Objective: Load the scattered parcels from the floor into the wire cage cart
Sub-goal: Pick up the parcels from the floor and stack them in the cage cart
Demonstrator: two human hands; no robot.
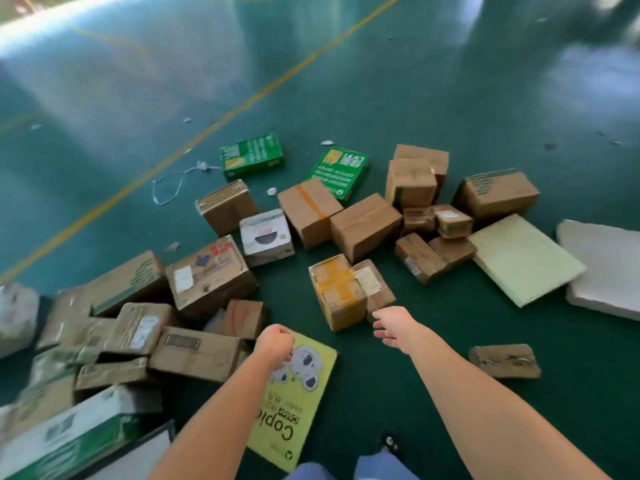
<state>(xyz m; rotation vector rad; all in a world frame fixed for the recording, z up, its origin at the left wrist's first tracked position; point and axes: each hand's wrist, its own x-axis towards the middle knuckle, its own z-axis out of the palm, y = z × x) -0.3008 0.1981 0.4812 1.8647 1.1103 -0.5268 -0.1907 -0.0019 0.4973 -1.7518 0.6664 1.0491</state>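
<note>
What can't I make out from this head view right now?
- Wire cage cart: not in the frame.
- Labels on the boxes: blurred, unreadable.
- Left pile: motion blur, cut by the edge.
- Left hand: knuckles hide whether it holds anything.
- Right hand: fingertips' contact with taped box unclear.

Glossy green floor (415, 98) crossed by a yellow painted line (221, 121), daylight glare.

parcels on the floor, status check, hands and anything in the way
Left hand curled, empty, over yellow copier pack. Right hand open, reaching beside taped box. Parcels on the green floor, none lifted. Cart not in view.
</note>
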